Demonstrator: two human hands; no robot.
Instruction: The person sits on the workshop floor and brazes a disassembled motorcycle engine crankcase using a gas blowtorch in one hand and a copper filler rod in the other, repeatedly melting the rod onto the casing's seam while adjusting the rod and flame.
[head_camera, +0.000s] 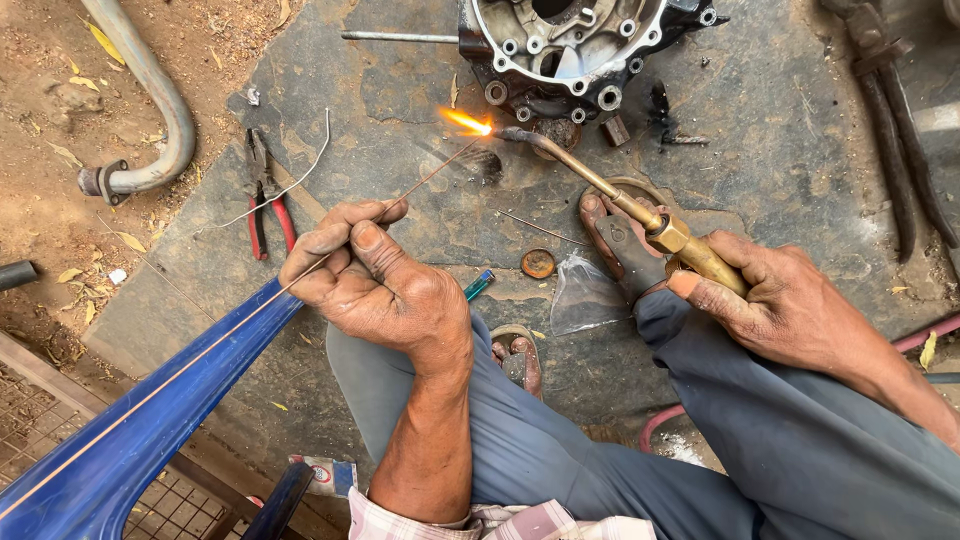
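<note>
The engine casing (570, 45) beyond the right hand (790, 305) is cut off by the top edge. The thin rod (200, 350) in the left hand (375, 285) runs out at the bottom-left corner. Large tongs (895, 130) leave the frame upper right.

Pinched in the left hand's (375, 280) fingers (345, 215), a thin coppery metal rod (430, 180); gripped by the right hand's (790, 305) fingers, a glossy brass torch (640, 215); beyond both, dull cast-metal casing (575, 50) on rough stone slab (780, 150).

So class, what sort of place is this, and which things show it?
Probably an open-air repair workshop at ground level: the right hand holds a lit brass gas torch near a metal engine casing, and red-handled pliers lie on the stone slab.
</note>
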